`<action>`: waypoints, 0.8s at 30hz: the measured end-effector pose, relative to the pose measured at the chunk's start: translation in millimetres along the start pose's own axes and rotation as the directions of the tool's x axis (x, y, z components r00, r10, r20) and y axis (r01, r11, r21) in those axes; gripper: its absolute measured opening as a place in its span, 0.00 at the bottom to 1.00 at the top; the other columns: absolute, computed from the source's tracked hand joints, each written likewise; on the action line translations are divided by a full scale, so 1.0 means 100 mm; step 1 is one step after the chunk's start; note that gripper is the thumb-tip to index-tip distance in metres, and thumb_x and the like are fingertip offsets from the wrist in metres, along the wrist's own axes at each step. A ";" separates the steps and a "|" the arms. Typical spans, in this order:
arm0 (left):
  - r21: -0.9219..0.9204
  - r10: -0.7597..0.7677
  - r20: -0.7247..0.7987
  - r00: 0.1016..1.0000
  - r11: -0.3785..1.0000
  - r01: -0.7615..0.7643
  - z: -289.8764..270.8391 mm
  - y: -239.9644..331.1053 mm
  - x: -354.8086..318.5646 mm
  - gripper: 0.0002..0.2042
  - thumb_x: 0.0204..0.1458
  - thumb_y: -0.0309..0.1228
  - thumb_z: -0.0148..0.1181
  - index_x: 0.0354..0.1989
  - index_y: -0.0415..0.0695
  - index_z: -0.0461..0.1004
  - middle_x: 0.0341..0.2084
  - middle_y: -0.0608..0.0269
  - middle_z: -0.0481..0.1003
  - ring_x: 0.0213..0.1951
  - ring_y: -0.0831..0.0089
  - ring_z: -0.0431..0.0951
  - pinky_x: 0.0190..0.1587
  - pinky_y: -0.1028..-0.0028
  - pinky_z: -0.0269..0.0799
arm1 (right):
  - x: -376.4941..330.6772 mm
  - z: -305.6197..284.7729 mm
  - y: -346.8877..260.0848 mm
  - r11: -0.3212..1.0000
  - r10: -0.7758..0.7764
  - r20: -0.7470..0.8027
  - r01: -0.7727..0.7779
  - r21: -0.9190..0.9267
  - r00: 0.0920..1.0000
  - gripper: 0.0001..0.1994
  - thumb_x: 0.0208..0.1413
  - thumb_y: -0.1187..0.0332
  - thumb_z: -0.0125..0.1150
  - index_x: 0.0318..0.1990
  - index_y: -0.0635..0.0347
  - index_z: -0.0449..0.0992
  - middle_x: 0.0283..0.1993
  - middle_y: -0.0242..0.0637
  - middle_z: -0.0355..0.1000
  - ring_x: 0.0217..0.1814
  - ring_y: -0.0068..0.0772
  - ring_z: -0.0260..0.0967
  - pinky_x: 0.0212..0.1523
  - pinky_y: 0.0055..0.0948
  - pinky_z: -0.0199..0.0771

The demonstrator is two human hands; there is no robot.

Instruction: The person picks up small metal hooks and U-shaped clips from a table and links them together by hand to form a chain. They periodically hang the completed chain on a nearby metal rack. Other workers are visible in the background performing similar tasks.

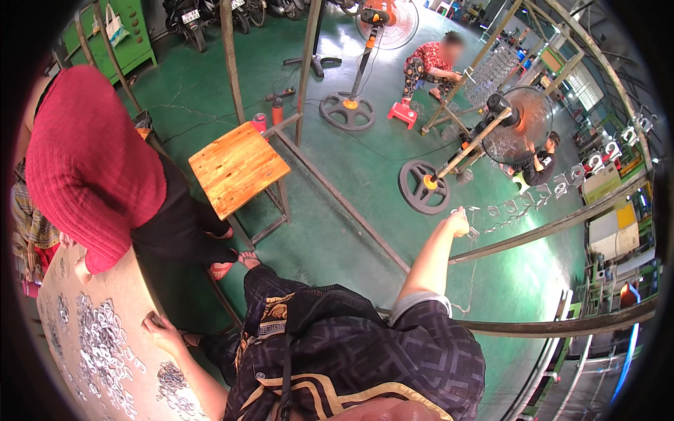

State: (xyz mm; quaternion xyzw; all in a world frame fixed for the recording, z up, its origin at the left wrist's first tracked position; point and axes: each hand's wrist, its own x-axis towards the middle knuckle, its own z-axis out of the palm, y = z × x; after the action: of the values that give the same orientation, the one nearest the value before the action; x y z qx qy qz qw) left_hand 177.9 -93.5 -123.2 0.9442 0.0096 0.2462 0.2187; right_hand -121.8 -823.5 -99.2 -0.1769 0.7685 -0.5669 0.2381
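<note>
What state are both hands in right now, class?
Left hand: partly curled, by the table; hold cannot be told.
Right hand: curled beside metal pieces; hold cannot be told.

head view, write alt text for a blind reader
A person's left hand is at the edge of a table scattered with metal pieces, while the right hand is outstretched near a string of metal shapes. A co-worker in red stands beside the table, near a wooden stool.

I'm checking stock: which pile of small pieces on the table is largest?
The long silvery pile left of the left hand; the darker piles are much smaller.
</note>
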 end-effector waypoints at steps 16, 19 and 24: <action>-0.099 -0.101 -0.015 0.995 0.990 0.099 -0.01 -0.01 0.03 0.15 0.47 0.25 0.64 0.44 0.41 0.71 0.42 0.48 0.70 0.45 0.48 0.72 0.48 0.57 0.70 | -1.09 0.22 0.20 0.946 -0.059 0.924 -0.275 0.173 0.378 0.09 0.51 0.69 0.69 0.37 0.64 0.80 0.31 0.31 0.76 0.24 0.22 0.67 0.22 0.21 0.64; -0.141 0.011 -0.105 0.994 0.990 -0.025 -0.28 0.65 0.03 0.11 0.47 0.22 0.63 0.40 0.40 0.74 0.39 0.47 0.72 0.43 0.51 0.74 0.47 0.59 0.70 | -2.28 -0.01 0.27 0.997 -0.034 0.962 -0.069 0.016 -0.271 0.14 0.53 0.69 0.67 0.46 0.65 0.79 0.29 0.29 0.74 0.30 0.21 0.70 0.29 0.21 0.68; -0.526 0.127 0.106 0.986 0.849 -0.053 -0.75 1.47 -0.19 0.12 0.43 0.25 0.69 0.38 0.40 0.81 0.39 0.56 0.78 0.45 0.61 0.76 0.49 0.67 0.71 | -4.16 -1.15 0.40 0.984 0.040 0.389 0.104 0.144 -0.920 0.04 0.50 0.77 0.67 0.34 0.65 0.83 0.33 0.34 0.76 0.35 0.24 0.71 0.38 0.25 0.69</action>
State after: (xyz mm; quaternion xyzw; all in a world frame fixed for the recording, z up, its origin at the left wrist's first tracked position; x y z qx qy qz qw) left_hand 112.9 -198.1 -11.6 0.8636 -0.1169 0.1842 0.4546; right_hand 155.8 -495.4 -40.7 -0.6595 -0.0753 0.0707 0.7446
